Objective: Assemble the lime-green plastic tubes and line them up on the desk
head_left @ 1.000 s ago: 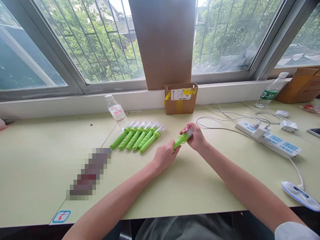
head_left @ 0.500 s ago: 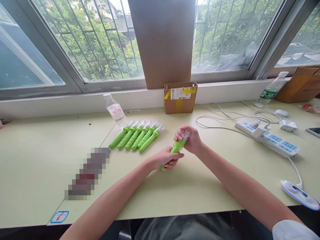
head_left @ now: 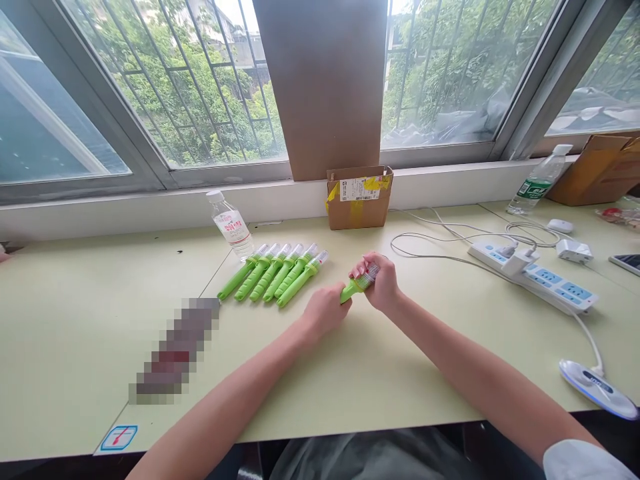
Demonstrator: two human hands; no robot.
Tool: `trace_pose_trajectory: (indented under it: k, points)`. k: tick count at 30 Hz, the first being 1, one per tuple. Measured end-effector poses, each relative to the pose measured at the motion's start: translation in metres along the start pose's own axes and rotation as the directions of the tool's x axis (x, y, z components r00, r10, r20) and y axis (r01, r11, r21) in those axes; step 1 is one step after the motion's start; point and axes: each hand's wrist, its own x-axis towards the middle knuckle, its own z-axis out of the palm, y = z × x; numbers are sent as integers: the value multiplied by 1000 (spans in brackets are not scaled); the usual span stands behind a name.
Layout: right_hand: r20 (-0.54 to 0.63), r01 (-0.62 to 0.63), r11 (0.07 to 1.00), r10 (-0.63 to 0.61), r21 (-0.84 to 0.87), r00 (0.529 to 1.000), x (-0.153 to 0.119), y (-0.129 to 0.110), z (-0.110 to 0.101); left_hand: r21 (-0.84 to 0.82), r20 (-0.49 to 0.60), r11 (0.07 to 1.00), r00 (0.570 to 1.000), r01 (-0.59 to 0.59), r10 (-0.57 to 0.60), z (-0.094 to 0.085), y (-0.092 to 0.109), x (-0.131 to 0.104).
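Observation:
Between my hands, above the middle of the table, is a green stick with a clear ribbed top [head_left: 354, 288]. My left hand [head_left: 327, 308] is wrapped round its green handle, back of the hand up, hiding the lower end. The fingers of my right hand [head_left: 383, 281] close round the clear top, which shows partly between them. To the left, several green sticks with clear tops [head_left: 273, 272] lie side by side in a slanted row, clear ends pointing away from me.
A water bottle [head_left: 233, 227] stands behind the row, a cardboard box [head_left: 359, 200] by the wall. At right are a power strip [head_left: 537, 277], cables, a white device [head_left: 597, 389], another bottle [head_left: 539, 181] and a phone [head_left: 626, 262]. A blurred dark item [head_left: 177, 350] lies left.
My left hand has turned over and moved slightly up and left on the handle, its back now showing and the handle's lower end covered. My right hand stays closed round the top.

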Motion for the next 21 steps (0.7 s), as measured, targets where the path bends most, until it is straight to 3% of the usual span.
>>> trace_pose_trajectory:
  k: [3, 6, 8, 10, 13, 17, 19, 21]
  points:
    - [44, -29, 999, 29, 13, 999, 2, -1, -2, -330, 204, 943, 979, 46, 23, -11, 0, -1]
    - [138, -90, 996, 86, 23, 987, 0, -3, -1, -494, 518, 825, 855, 276, 24, -22, 4, -4]
    - [206, -149, 989, 140, 25, 968, -3, -5, 2, -565, 617, 741, 782, 362, 88, -25, 7, -5]
    - [242, -179, 984, 169, 19, 955, -5, -6, 4, -615, 646, 672, 753, 413, 127, -25, 9, -6]
    - [215, -173, 985, 166, 10, 962, -4, -6, 4, -626, 620, 651, 780, 429, 82, -19, 12, -7]
    - [129, -148, 989, 146, 10, 981, -3, -4, 1, -529, 470, 777, 880, 342, -68, -3, 17, -10]
    - [123, -94, 996, 94, -4, 988, -4, -4, 1, -387, 272, 888, 951, 249, -148, 5, 17, -9]
    - [110, -1, 1000, 4, -25, 994, -7, -2, 3, -178, 20, 975, 991, 131, -129, 9, 15, -7]
